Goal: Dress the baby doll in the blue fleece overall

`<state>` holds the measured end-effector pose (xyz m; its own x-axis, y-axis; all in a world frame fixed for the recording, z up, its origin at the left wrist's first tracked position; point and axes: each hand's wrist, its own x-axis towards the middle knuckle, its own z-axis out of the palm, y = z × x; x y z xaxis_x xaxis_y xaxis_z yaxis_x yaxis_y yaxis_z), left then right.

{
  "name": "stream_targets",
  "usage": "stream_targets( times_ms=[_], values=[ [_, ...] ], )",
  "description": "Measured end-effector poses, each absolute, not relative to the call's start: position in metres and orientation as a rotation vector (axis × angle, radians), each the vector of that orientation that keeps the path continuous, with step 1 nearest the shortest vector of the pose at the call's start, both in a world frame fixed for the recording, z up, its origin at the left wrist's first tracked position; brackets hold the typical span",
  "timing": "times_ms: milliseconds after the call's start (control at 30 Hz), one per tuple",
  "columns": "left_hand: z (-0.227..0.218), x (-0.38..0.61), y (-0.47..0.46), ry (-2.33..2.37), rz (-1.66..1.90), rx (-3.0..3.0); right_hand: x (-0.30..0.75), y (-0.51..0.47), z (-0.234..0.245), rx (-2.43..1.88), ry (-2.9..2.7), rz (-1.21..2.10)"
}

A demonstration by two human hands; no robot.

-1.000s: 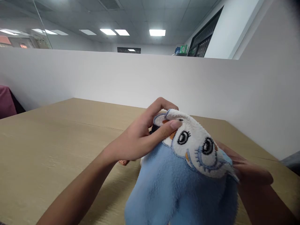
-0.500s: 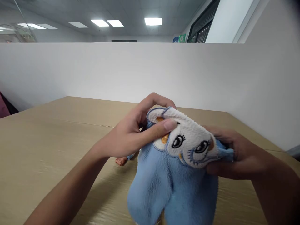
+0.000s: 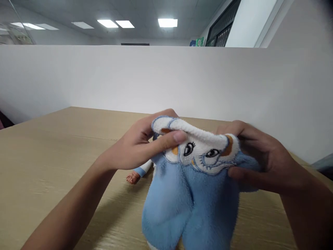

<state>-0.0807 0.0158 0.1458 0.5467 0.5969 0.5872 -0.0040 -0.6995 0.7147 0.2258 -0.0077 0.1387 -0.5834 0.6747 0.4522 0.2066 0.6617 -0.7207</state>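
Soft blue doll overalls (image 3: 166, 201) hang in front of me, two rounded legs downward. On their white bib (image 3: 200, 135) is an embroidered animal face with black eyes and orange patches. My left hand (image 3: 145, 142) pinches the bib's left side, thumb in front and fingers behind. At the right side, my right hand (image 3: 262, 159) grips the blue cloth, its thumb on the front. Behind the overalls lies a doll, of which only a small hand (image 3: 133, 177) and a white sleeve with a blue cuff (image 3: 141, 171) show. Whether its legs are inside the overalls I cannot tell.
A light wood-grain table (image 3: 52, 159) spreads beneath my hands. A white partition (image 3: 117, 76) rises along its far edge and joins a wall on the right. Something dark grey (image 3: 325, 166) shows at the right edge, partly cut off.
The overalls' top has been turned more level and its upper edge bows down between my hands. My right hand has shifted its grip, with its fingers raised. More of the doll's sleeve shows.
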Motion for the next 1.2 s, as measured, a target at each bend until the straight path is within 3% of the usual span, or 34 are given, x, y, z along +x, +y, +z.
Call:
stream_targets(
  times_ms=[233, 433, 533, 667, 800, 1000, 1100, 1200],
  values=[
    [0.142, -0.078, 0.017, 0.505, 1.193, 2.040, 0.221, -0.012, 0.141, -0.781, -1.892, 0.864],
    [0.149, -0.087, 0.017, 0.543, 0.777, 2.059, 0.213, -0.015, 0.148, -0.688, -1.739, 0.814],
    [0.152, -0.090, 0.018, 0.531, 0.678, 2.111, 0.223, -0.012, 0.147, -0.774, -1.820, 0.983],
    [0.150, -0.087, 0.021, 0.417, 0.914, 2.228, 0.231, -0.008, 0.143, -0.880, -2.204, 1.288],
    [0.148, -0.085, 0.021, 0.441, 1.008, 2.277, 0.219, -0.006, 0.141, -0.676, -2.402, 1.109],
    [0.151, -0.095, 0.021, 0.537, 0.741, 2.238, 0.211, -0.022, 0.149, -0.683, -1.808, 0.703],
    [0.151, -0.095, 0.026, 0.483, 0.670, 2.241, 0.219, -0.024, 0.152, -0.827, -1.593, 0.774],
    [0.146, -0.093, 0.031, 0.419, 0.784, 2.189, 0.230, -0.015, 0.149, -0.939, -1.783, 0.892]
  ],
)
